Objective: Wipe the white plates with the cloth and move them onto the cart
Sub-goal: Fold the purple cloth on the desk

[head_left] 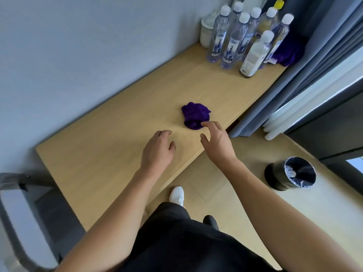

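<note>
Head view: right hand (pixel 216 140), fingers spread and empty, hovers just beside the crumpled purple cloth (pixel 195 115) near the light wooden table's (pixel 98 154) front edge. Left hand (pixel 158 149) is loosely curled, empty. Picking up the cloth looks like the step; next, fingers must close round it.

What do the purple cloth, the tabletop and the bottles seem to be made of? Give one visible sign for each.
Purple cloth: soft fabric, matte; it lies crumpled in folds.
Tabletop: pale wood or wood-look laminate, smooth; faint grain lines.
Bottles: probably clear plastic, glossy; see-through walls, white caps.
</note>
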`<state>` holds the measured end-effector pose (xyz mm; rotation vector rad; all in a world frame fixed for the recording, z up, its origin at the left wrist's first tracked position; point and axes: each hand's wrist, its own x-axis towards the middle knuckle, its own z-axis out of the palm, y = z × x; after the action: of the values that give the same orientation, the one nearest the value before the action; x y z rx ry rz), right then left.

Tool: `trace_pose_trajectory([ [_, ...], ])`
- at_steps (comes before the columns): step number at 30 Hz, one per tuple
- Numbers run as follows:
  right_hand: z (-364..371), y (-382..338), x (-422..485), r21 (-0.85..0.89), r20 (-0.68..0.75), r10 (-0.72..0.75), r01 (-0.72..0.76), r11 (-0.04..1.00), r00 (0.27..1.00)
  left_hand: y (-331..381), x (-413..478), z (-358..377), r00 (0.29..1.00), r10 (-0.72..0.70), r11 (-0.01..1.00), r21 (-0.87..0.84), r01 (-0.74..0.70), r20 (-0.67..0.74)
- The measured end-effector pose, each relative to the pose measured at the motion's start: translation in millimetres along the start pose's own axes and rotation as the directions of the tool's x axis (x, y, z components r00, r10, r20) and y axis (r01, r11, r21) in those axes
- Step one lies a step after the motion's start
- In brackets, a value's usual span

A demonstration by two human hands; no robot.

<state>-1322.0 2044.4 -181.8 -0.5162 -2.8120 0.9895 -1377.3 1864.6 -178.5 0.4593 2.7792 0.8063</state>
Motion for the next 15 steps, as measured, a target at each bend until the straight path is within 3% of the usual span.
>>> trace_pose_trajectory([
  [8,-4,30,68,-0.016,0.059,0.011,-0.01,1.0,0.998,25,87,41,0.993,0.058,0.995,-0.083,-0.049,0.106],
  [12,-6,40,80,0.006,0.135,0.019,-0.02,1.0,0.991,35,106,65,0.989,-0.029,0.987,-0.152,0.052,0.147],
  [15,-7,51,94,0.035,0.247,-0.058,0.051,0.998,0.967,42,113,72,0.992,-0.108,0.956,-0.266,0.122,0.066],
])
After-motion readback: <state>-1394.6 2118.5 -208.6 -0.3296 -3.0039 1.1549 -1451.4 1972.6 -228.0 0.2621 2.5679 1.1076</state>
